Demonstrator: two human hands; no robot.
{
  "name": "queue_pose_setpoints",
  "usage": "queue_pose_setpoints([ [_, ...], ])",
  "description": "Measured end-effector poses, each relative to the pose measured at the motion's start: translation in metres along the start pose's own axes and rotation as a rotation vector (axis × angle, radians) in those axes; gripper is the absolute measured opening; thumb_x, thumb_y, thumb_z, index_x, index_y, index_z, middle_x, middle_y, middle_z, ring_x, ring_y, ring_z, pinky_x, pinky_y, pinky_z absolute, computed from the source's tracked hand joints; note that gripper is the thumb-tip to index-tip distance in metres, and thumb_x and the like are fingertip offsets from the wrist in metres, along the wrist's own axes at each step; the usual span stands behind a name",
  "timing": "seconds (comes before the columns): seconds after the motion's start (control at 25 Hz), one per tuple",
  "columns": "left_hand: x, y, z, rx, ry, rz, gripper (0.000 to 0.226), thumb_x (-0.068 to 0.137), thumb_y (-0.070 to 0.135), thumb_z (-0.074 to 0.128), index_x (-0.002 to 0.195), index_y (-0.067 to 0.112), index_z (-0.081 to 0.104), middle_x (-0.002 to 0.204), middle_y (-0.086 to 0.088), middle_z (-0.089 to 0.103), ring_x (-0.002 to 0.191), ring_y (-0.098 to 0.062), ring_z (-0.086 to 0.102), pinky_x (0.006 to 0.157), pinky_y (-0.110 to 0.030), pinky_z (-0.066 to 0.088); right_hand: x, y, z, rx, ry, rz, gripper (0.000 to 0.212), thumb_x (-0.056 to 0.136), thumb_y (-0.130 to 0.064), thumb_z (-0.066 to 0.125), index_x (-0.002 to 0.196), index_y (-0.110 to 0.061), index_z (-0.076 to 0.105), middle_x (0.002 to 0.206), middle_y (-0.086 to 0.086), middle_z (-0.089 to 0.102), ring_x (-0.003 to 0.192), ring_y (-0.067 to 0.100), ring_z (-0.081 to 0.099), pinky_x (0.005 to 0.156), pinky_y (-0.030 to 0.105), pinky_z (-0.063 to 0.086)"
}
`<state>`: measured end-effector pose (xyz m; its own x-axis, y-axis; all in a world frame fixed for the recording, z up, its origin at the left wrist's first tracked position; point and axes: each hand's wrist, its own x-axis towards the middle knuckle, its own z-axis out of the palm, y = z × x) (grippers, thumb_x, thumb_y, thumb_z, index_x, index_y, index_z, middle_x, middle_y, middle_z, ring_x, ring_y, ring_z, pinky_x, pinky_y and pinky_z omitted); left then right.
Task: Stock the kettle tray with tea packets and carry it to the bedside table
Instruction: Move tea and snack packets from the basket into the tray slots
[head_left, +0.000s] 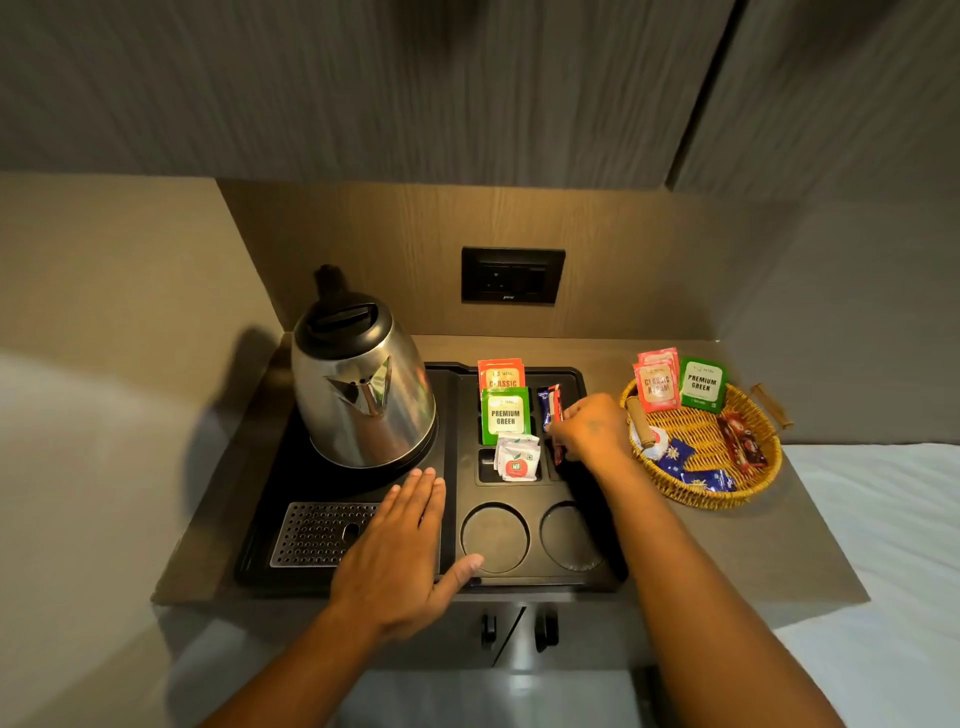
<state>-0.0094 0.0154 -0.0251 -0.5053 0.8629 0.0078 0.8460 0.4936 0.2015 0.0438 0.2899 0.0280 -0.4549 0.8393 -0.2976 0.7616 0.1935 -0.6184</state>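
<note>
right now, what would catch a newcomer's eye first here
The shiny steel kettle stands at the back left of the black tray, with the left hand flat on the tray in front of it. In the tray's slots the green tea packet stands out, while the right hand places sachets beside it. A wicker basket of more packets sits to the right.

black tray (452, 582), silver kettle (363, 395), green packet (505, 415), yellow woven basket (696, 499)
</note>
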Motion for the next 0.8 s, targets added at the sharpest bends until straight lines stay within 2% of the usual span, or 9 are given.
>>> queue_pose_setpoints([
  [0.12,0.0,0.0,-0.003,0.002,-0.014,-0.006,0.094,0.087,0.082,0.012,0.154,0.016,0.0,0.161,-0.001,-0.006,0.148,-0.016,-0.011,0.118,-0.037,-0.005,-0.004,0.005,0.002,-0.027,-0.018,-0.015,0.028,0.067,-0.034,0.084,0.065,-0.01,0.069,0.065,0.01,0.069,0.057,0.024,0.067,0.061,0.04,0.06],
  [0.24,-0.001,0.003,-0.013,-0.162,0.015,0.005,0.09,0.089,0.079,0.015,0.154,0.017,0.009,0.158,0.006,-0.001,0.148,-0.012,-0.003,0.119,-0.034,0.004,-0.022,0.02,-0.003,-0.064,0.185,-0.148,0.03,0.074,-0.038,0.077,0.074,-0.01,0.069,0.069,0.011,0.068,0.059,0.022,0.059,0.055,0.036,0.052],
  [0.32,-0.008,-0.003,-0.028,-0.381,0.165,-0.101,0.074,0.092,0.067,0.032,0.146,0.017,0.037,0.152,0.006,0.033,0.142,-0.014,0.027,0.111,-0.033,0.028,-0.037,0.035,-0.001,-0.201,0.258,-0.189,0.031,0.083,-0.038,0.067,0.093,-0.008,0.067,0.086,0.012,0.067,0.074,0.025,0.062,0.059,0.031,0.047],
  [0.4,-0.015,-0.029,-0.043,-0.331,0.467,-0.23,0.045,0.091,0.044,0.05,0.119,0.012,0.062,0.122,-0.007,0.065,0.115,-0.024,0.056,0.091,-0.036,0.048,-0.047,0.045,0.006,-0.339,0.313,-0.202,0.034,0.088,-0.035,0.059,0.103,-0.004,0.063,0.099,0.016,0.063,0.087,0.032,0.062,0.065,0.034,0.046],
  [0.44,-0.015,-0.048,-0.049,-0.25,0.543,-0.339,0.033,0.088,0.033,0.057,0.109,0.008,0.065,0.109,-0.013,0.067,0.104,-0.03,0.058,0.084,-0.04,0.049,-0.047,0.047,0.009,-0.364,0.318,-0.18,0.036,0.09,-0.034,0.056,0.105,-0.002,0.061,0.102,0.018,0.061,0.09,0.034,0.061,0.067,0.035,0.045],
  [0.52,-0.009,-0.089,-0.064,-0.145,0.427,-0.626,0.027,0.086,0.02,0.066,0.103,0.0,0.062,0.104,-0.023,0.062,0.1,-0.04,0.055,0.083,-0.048,0.048,-0.042,0.047,0.012,-0.34,0.275,-0.129,0.035,0.093,-0.031,0.052,0.104,0.001,0.062,0.102,0.021,0.062,0.09,0.037,0.062,0.067,0.035,0.044],
  [0.6,0.002,-0.116,-0.073,-0.192,0.226,-0.785,0.032,0.093,0.023,0.062,0.101,-0.007,0.061,0.103,-0.03,0.064,0.097,-0.044,0.058,0.082,-0.047,0.049,-0.035,0.046,0.015,-0.276,0.223,-0.111,0.034,0.094,-0.027,0.049,0.1,0.003,0.063,0.097,0.023,0.065,0.087,0.038,0.063,0.064,0.033,0.042],
  [0.68,0.014,-0.124,-0.072,-0.27,0.102,-0.771,0.041,0.101,0.028,0.051,0.099,-0.01,0.065,0.098,-0.032,0.067,0.094,-0.043,0.063,0.082,-0.042,0.05,-0.034,0.045,0.02,-0.198,0.241,-0.085,0.036,0.096,-0.027,0.046,0.093,0.004,0.065,0.09,0.024,0.066,0.08,0.037,0.062,0.063,0.032,0.041],
  [0.8,0.024,-0.123,-0.061,-0.283,0.179,-0.768,0.043,0.104,0.024,0.045,0.09,-0.01,0.066,0.091,-0.032,0.069,0.088,-0.043,0.065,0.076,-0.038,0.051,-0.034,0.043,0.025,-0.064,0.303,0.032,0.038,0.096,-0.029,0.045,0.084,0.001,0.065,0.072,0.015,0.059,0.065,0.03,0.052,0.061,0.033,0.041],
])
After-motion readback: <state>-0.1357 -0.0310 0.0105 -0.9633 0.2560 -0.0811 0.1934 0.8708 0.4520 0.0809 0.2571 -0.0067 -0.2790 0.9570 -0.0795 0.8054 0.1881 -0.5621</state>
